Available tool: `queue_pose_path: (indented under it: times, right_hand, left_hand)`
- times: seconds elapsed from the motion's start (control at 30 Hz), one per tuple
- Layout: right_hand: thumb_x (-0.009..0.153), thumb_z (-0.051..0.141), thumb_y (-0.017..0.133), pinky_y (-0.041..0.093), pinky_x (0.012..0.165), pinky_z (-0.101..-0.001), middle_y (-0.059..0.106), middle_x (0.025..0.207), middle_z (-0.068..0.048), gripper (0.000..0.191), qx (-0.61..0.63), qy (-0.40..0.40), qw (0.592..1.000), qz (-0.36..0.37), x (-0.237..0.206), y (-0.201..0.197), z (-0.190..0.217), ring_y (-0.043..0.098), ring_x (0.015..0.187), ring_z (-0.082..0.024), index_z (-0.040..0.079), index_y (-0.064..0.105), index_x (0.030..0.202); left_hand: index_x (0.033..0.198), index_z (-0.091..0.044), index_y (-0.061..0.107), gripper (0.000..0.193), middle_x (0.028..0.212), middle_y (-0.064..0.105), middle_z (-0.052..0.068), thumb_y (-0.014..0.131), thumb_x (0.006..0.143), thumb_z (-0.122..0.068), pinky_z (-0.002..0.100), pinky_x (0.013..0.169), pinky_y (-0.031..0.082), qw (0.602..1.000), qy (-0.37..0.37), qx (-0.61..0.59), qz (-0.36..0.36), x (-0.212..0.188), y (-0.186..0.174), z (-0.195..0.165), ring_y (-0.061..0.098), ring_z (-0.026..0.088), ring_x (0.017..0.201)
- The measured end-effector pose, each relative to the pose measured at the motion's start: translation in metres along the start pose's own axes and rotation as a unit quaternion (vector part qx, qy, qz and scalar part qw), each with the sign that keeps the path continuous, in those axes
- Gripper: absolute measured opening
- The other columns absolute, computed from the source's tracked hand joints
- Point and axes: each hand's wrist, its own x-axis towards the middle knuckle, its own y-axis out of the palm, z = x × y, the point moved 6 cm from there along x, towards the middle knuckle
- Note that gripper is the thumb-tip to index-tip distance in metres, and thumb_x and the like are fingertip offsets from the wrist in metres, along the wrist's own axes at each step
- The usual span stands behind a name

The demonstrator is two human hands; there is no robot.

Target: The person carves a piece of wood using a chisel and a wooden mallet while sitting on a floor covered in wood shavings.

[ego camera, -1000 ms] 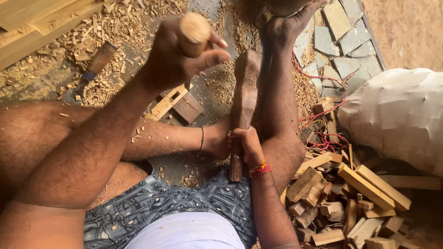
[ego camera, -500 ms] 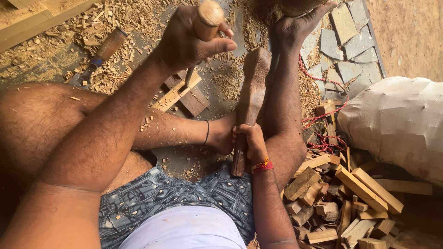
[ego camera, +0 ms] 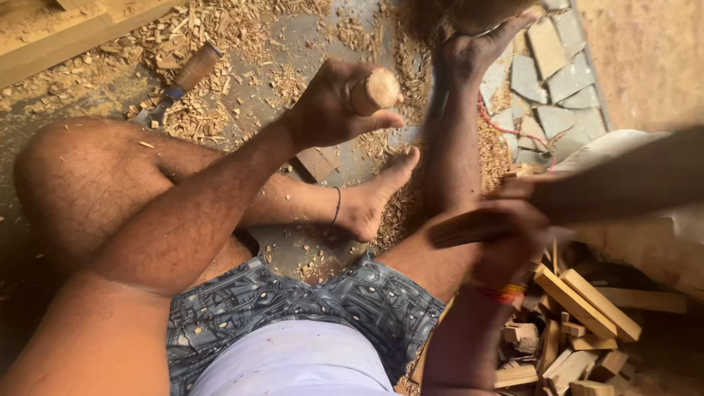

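I sit on the floor with bare legs out in front. My left hand (ego camera: 334, 110) is raised over my shin and closed around a round-ended wooden tool handle (ego camera: 381, 89); the tool's head is hidden. At the right, my right hand (ego camera: 513, 246), with a red-orange band at the wrist, grips a long dark wooden piece (ego camera: 623, 183). The piece is blurred and stretches sideways to the right, above a pile of wooden blocks (ego camera: 579, 308). My left foot (ego camera: 374, 194) rests beside my right leg.
Wood shavings (ego camera: 220, 29) cover the floor. A wooden-handled chisel (ego camera: 183, 77) lies at the upper left, near a pale plank (ego camera: 73, 44). A small flat block (ego camera: 317, 163) lies under my left forearm. A white sack (ego camera: 660, 249) and stone paving (ego camera: 550, 66) are at the right.
My right hand has swung the long wooden piece from standing between my feet over to the right, above the block pile. My left hand keeps the handle raised.
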Motion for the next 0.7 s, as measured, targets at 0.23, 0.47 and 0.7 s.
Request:
queue_pose_path:
  times: [0.23, 0.47, 0.7]
  right_hand:
    - [0.085, 0.021, 0.075, 0.053, 0.073, -0.0349, 0.067, 0.089, -0.010, 0.024, 0.052, -0.136, 0.985, -0.090, 0.057, -0.054, 0.038, 0.068, 0.081, -0.025, 0.006, 0.063, 0.100]
    - [0.079, 0.020, 0.082, 0.051, 0.071, -0.0350, 0.064, 0.088, -0.014, 0.050, -0.352, 0.017, 0.895, 0.272, 0.012, 0.015, -0.032, 0.068, 0.080, -0.028, 0.001, 0.058, 0.118]
    - [0.083, 0.007, 0.061, 0.022, 0.108, -0.0375, 0.055, 0.126, -0.019, 0.068, -0.097, -0.165, 0.978, -0.087, 0.082, -0.021, -0.015, 0.053, 0.121, -0.027, -0.002, 0.028, 0.142]
  left_hand:
    - [0.094, -0.008, 0.073, 0.030, 0.082, 0.076, 0.003, 0.093, 0.088, -0.029, 0.029, 0.065, 0.059, 0.999, -0.038, 0.018, 0.025, 0.000, -0.004, -0.004, 0.073, 0.012, 0.073]
    - [0.102, -0.006, 0.070, 0.036, 0.086, 0.074, 0.005, 0.091, 0.088, -0.031, 0.031, 0.067, 0.061, 0.998, 0.027, 0.053, 0.014, -0.003, 0.004, 0.001, 0.073, 0.014, 0.075]
    - [0.098, -0.007, 0.069, 0.032, 0.082, 0.074, 0.004, 0.091, 0.091, -0.030, 0.029, 0.062, 0.059, 0.999, 0.019, 0.028, 0.039, 0.006, 0.010, 0.009, 0.072, 0.012, 0.070]
